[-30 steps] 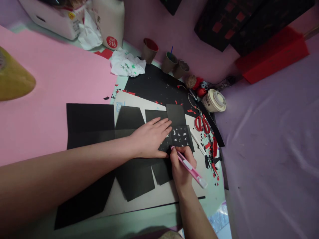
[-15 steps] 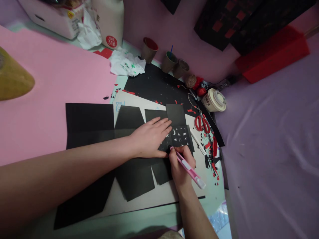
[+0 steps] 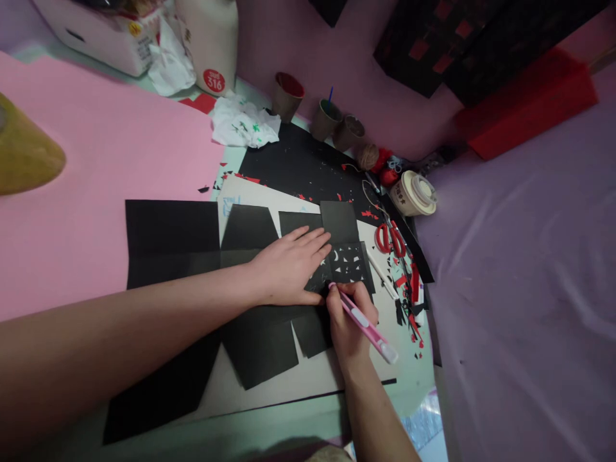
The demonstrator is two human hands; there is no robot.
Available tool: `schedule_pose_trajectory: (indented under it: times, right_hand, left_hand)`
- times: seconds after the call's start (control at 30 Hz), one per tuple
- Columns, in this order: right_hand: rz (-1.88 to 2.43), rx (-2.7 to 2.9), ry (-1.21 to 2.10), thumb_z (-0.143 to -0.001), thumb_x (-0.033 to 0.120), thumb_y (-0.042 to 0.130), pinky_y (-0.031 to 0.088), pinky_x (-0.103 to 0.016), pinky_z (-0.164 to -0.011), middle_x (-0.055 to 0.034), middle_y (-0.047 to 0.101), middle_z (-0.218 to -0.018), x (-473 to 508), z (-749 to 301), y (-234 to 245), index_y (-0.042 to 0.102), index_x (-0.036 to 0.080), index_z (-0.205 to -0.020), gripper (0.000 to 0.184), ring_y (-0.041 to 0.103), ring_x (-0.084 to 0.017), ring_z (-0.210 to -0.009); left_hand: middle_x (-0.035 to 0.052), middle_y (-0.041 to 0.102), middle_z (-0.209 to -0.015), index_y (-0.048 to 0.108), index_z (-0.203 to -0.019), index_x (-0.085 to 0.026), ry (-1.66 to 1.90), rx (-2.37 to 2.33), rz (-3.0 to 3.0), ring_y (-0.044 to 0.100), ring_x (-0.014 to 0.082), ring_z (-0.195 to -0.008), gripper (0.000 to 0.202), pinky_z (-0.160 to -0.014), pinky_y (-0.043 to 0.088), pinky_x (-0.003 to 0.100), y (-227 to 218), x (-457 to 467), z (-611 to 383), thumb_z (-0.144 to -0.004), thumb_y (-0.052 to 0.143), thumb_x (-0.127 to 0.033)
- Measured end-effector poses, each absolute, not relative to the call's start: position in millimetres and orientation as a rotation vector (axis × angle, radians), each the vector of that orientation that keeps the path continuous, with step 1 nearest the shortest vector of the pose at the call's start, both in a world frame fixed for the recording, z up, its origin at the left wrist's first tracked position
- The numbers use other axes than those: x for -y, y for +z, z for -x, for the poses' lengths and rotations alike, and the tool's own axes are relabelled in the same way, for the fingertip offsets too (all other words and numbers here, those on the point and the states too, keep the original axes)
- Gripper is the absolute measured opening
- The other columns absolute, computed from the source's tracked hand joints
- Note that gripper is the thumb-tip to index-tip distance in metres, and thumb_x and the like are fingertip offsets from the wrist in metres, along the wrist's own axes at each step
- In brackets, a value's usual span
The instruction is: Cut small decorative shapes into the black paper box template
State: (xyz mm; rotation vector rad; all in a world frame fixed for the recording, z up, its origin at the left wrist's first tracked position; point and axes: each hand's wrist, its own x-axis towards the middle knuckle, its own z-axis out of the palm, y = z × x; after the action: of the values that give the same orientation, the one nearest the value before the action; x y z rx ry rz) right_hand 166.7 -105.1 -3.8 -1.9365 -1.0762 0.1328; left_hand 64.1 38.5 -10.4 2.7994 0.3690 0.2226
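On a pale green desk (image 3: 414, 378), cut black paper (image 3: 262, 350) lies over a white board (image 3: 317, 378). The left hand (image 3: 291, 266) rests flat and spread on the paper; the right hand (image 3: 350, 324) pinches a pink cutter (image 3: 360, 321) just beside it.

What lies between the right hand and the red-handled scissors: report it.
In the head view: the black paper's right edge, then a slim white tool.

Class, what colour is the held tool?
The tool is pink with pale parts, clearest in the head view.
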Motion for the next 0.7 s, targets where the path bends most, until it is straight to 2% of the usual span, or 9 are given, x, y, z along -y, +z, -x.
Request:
schedule_pose_trajectory:
  times: [0.7]
  right_hand:
    - [1.921,1.156,0.186,-0.085,0.022,0.06,0.038,-0.021,-0.051,0.0052,0.052,-0.057,108.0,-167.4,-2.2,0.05,0.019,-0.067,0.021,0.046,-0.009,-0.051]
  left_hand:
    - [0.0168,0.025,-0.157,0.039,-0.144,-0.005,0.221,-0.374,-2.806,0.019,0.0273,-0.147,0.085,-0.12,0.01,0.041,-9.8,-38.2,-64.3,-0.082,0.049,-0.063]
